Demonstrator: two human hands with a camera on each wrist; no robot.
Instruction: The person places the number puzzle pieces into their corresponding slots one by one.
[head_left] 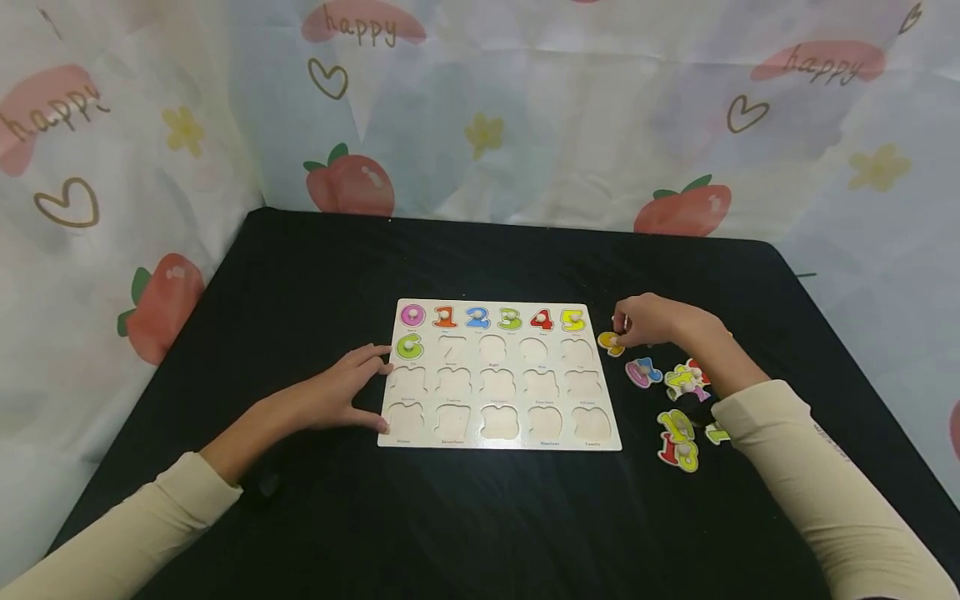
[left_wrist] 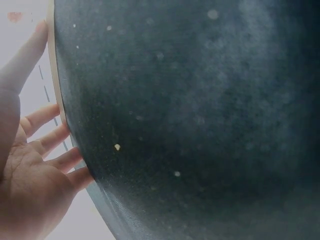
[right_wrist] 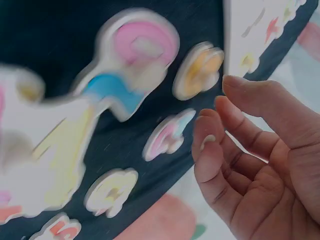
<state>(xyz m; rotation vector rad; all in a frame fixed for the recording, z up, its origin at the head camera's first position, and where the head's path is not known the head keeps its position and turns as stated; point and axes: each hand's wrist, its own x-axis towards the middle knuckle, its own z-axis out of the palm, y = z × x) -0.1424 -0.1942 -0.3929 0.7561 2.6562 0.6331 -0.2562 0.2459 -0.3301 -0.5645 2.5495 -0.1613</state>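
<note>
A white number puzzle board (head_left: 480, 392) lies on the black table, with coloured pieces 0 to 5 in its top row and a green 6 (head_left: 409, 347) at the left of the second row. My left hand (head_left: 348, 392) has its fingers spread, their tips and the thumb at the board's left edge. In the left wrist view the hand (left_wrist: 40, 165) reaches to a pale edge. Over the table right of the board, my right hand (head_left: 648, 323) is beside a yellow-orange piece (head_left: 611, 343). Loosely bent fingers and thumb (right_wrist: 255, 87) stand apart, nothing visible between them.
Several loose number pieces lie right of the board: a pink and blue one (head_left: 642, 372), a heap (head_left: 684, 382) partly behind the right forearm, and a yellow and red pair (head_left: 678, 442) nearer me. A printed curtain (head_left: 562, 125) hangs behind the table.
</note>
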